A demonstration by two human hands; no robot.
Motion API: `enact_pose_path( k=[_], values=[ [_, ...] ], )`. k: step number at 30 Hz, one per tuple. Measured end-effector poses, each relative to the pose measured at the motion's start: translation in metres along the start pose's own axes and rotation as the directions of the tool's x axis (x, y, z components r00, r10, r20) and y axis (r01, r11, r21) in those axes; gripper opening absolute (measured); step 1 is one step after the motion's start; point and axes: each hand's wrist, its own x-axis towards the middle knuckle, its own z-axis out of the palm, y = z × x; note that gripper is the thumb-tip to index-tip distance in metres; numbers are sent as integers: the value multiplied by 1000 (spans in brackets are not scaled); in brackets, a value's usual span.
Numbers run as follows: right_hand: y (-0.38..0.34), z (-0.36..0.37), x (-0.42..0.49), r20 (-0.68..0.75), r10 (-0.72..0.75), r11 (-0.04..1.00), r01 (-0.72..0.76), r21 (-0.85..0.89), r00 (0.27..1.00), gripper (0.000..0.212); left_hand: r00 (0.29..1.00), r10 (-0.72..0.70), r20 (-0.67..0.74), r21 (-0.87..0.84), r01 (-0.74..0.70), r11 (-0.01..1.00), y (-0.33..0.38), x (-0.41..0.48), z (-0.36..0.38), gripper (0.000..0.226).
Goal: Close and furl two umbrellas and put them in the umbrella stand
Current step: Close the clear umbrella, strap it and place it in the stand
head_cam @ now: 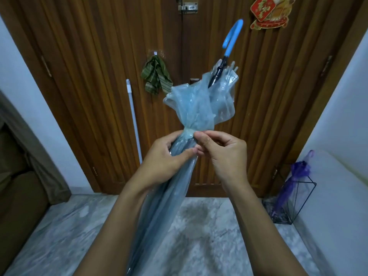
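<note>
The right hand's (pixel 223 154) fingers (pixel 201 136) pinch the pale strap (pixel 188 132) wound round the furled, translucent blue plastic umbrella (pixel 191 108), while the left hand (pixel 165 156) is clenched around the bundle just below it. The umbrella is held in the air before the brown slatted wooden door (pixel 99 56), blue hooked handle (pixel 233 36) pointing up and away. The folds above the strap flare loosely — if the strap slips free, the canopy would likely spring open. The black wire umbrella stand (pixel 310 198), at the floor's right edge, already holds a furled purple umbrella (pixel 294 182).

Stand (pixel 292 202) right of door (pixel 99 76)
</note>
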Motion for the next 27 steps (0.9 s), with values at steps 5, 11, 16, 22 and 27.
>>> enact_pose_path(
  k=[5,11,16,22,27],
  values=[
    [-2,-4,11,125,32,999,-27,-38,992,12,990,-138,-34,-314,121,942,-6,5,0,51],
    [8,-8,6,117,-18,973,44,-228,993,15,982,-190,5,-484,169,859,-20,-6,4,56],
    [19,-12,-2,71,-23,982,36,-184,997,13,979,-198,55,-519,198,832,-23,-16,7,52],
    [21,-21,-2,141,13,994,2,-107,990,15,974,-223,29,-515,206,832,-25,-19,13,51],
    [22,-24,-3,151,86,994,-96,61,985,9,978,-210,11,-459,191,868,-20,-18,16,50]
  ],
)
